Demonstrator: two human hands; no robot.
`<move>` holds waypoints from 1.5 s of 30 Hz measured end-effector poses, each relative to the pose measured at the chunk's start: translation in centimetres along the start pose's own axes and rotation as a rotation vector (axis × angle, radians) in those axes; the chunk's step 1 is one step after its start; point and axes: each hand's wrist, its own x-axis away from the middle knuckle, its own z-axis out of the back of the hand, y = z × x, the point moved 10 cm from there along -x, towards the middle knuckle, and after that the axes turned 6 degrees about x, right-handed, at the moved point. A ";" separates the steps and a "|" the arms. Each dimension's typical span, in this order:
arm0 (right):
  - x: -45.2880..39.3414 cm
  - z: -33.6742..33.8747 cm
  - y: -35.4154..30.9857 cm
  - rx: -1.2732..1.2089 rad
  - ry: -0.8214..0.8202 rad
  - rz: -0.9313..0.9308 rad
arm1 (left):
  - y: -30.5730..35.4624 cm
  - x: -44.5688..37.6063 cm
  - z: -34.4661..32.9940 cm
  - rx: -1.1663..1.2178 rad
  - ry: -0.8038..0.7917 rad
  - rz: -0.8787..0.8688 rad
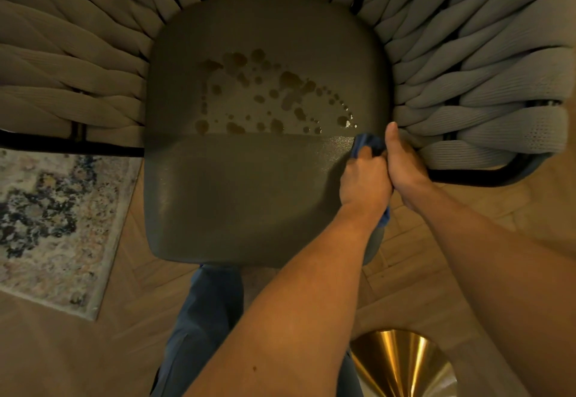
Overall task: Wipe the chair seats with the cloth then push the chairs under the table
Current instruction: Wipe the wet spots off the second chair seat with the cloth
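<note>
The chair seat (249, 160) is a smooth, dark grey-green padded square with rounded corners, seen from straight above; its far half is dotted with brownish spots and blotches (268, 97) that spread in an arc from the left of centre toward the right edge, while the near half looks plain and faintly glossy. A blue cloth (366, 144) sits bunched at the seat's right edge, just below the last of the spots. The left hand (363, 181) has its grip curled tight round the cloth, a blue tail of it showing under the wrist. The right hand (405, 163) lies against the left, thumb stretched up along the seat's edge; its fingers are hidden, so whether its grip holds the cloth cannot be told. Thick woven grey straps (486, 78) form the chair's back and sides on a black frame (473, 175). Below is a pale herringbone wood floor (62, 350), a patterned rug (53, 225) beyond the seat's left edge, and a shiny gold cone-shaped base (402, 365) near the right forearm.
</note>
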 end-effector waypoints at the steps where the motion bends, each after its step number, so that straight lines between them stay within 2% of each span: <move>1: -0.2 -0.1 0.1 0.017 -0.004 0.006 | 0.0 0.0 0.1 -0.020 -0.008 -0.008; 7: -1.2 -0.1 0.7 0.103 0.038 0.041 | -1.5 0.3 2.8 -0.145 0.010 -0.032; 15: -1.1 -0.5 -1.4 0.185 0.091 0.075 | -10.9 -0.4 10.8 -0.231 0.070 0.087; 26: -1.6 0.2 -4.4 0.301 0.125 0.117 | -22.4 0.9 22.3 -0.229 0.260 0.180; 32: -1.8 0.1 -4.9 0.316 0.103 0.107 | -28.5 1.7 27.2 -0.222 0.352 0.295; 38: -2.1 0.0 -4.6 0.190 0.042 0.059 | -27.7 1.7 26.7 -0.115 0.432 0.331; 45: -1.4 0.6 -4.6 -0.065 0.004 -0.064 | -18.9 -0.3 21.4 -0.066 0.370 0.238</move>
